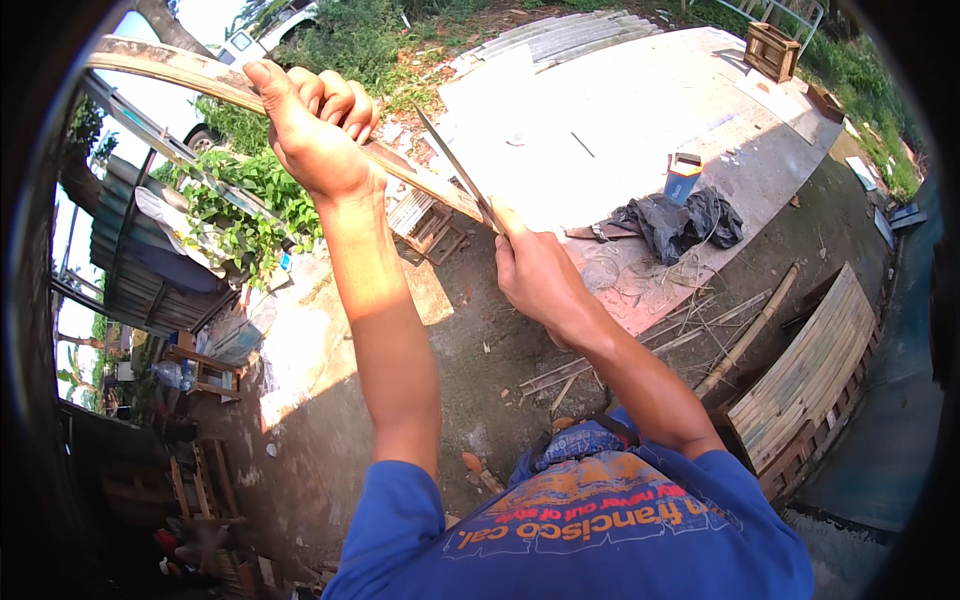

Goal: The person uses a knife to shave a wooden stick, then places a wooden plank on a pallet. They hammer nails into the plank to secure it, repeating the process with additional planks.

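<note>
My left hand point(325, 135) is raised at the upper left, its fingers wrapped round a long strip of split bamboo point(175, 70). The strip slants from the far upper left down to my right hand point(540, 275). That hand grips a knife, its handle mostly hidden by the fingers. The narrow dark blade point(448, 148) points up and to the left. Near the right hand, the blade crosses the strip's lower end; whether its edge touches the bamboo I cannot tell.
A large pale board point(600, 110) lies ahead, with a crumpled black plastic bag point(665, 225) and a blue carton point(683, 178) on it. A slatted bamboo bench point(810, 370) and a bamboo pole point(748, 330) are at the right. A small wooden stool point(432, 228) stands beyond my hands.
</note>
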`<control>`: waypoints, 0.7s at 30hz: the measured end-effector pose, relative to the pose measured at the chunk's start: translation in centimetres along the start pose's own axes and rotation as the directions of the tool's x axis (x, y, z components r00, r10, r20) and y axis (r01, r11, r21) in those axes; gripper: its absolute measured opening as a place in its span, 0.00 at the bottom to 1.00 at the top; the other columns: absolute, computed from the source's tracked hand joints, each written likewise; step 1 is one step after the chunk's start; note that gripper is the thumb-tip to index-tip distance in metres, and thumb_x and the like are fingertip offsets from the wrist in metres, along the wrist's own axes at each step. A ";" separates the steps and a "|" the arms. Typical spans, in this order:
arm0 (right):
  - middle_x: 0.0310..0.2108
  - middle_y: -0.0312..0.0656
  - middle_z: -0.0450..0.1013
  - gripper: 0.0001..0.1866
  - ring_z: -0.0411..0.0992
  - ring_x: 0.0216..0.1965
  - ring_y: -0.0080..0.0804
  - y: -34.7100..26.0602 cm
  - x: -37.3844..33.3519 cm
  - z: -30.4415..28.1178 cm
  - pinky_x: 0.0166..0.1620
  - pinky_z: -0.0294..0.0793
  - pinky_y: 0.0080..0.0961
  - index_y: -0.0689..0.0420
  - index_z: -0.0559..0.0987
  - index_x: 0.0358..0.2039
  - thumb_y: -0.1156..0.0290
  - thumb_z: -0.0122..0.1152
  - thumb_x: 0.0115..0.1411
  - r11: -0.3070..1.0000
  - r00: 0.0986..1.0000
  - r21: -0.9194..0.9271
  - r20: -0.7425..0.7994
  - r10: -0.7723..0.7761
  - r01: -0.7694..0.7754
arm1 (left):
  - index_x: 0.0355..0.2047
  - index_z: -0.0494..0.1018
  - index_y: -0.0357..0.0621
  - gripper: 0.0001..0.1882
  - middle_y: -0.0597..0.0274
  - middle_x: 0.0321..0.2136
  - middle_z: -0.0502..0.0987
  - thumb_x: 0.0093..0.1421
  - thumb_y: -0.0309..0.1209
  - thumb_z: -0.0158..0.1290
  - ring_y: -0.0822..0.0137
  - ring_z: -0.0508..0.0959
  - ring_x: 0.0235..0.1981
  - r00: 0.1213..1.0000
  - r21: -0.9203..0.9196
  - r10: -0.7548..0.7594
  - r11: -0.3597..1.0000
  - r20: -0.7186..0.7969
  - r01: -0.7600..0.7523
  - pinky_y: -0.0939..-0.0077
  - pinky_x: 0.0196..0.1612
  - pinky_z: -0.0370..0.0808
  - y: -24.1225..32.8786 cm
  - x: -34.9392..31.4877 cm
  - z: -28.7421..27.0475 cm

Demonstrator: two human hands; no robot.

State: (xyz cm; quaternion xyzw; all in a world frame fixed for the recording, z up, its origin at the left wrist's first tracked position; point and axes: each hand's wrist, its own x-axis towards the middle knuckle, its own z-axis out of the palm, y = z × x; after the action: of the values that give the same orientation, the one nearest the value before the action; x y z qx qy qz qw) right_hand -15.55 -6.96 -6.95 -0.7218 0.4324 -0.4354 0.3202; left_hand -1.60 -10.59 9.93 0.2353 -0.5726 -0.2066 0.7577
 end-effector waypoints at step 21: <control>0.23 0.60 0.74 0.27 0.75 0.27 0.64 -3.4 -4.4 -0.7 0.31 0.72 0.55 0.66 0.64 0.63 0.79 0.51 0.62 0.963 0.963 0.120 0.091 -0.253 0.242 | 0.18 0.50 0.54 0.28 0.72 0.11 0.48 0.76 0.50 0.38 0.75 0.47 0.11 0.998 -0.015 0.062 0.998 -0.019 -0.062 0.77 0.16 0.47 3.2 -4.8 -1.5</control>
State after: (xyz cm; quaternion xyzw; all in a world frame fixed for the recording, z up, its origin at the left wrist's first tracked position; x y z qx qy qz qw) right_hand -16.12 -1.67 -5.35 -0.7738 0.2970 -0.4559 0.3243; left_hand -1.29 -5.05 7.73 0.2135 -0.5710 -0.1851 0.7708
